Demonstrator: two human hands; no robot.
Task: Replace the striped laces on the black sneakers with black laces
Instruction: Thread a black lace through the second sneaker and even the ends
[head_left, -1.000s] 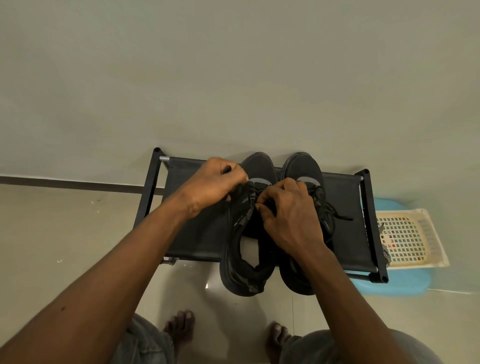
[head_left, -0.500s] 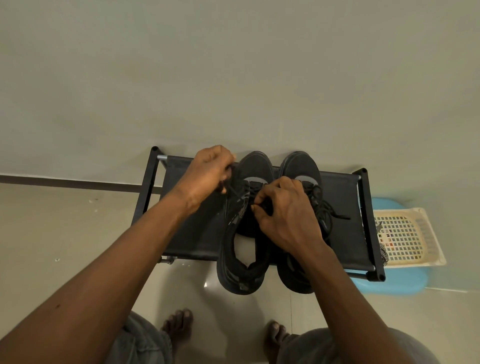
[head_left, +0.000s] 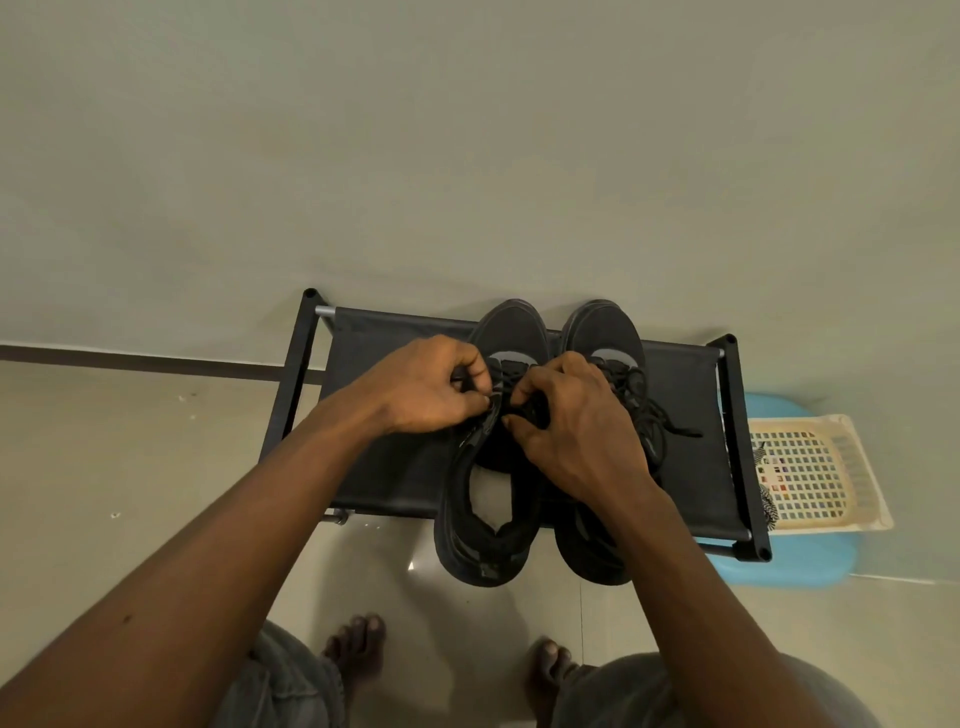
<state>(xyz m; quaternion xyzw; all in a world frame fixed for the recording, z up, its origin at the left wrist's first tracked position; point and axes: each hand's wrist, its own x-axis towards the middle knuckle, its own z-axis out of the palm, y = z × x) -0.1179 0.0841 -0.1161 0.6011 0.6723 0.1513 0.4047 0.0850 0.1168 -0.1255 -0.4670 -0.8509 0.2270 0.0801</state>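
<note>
Left hand (head_left: 431, 387) dropped back to left sneaker (head_left: 480, 558) eyelets, now beside right hand (head_left: 576, 431). Both pinch the black lace (head_left: 511, 371).

The left sneaker (head_left: 485, 551) and right sneaker (head_left: 602, 327), both black, stood side by side on a rack (head_left: 374, 343), toes toward the wall, heels overhanging. Black laces (head_left: 652, 421) ran up the right, ends trailing; the left gaped open, seemingly laced only near the toe. 1 striped lace (head_left: 769, 506) hung off the rack's right end.
</note>
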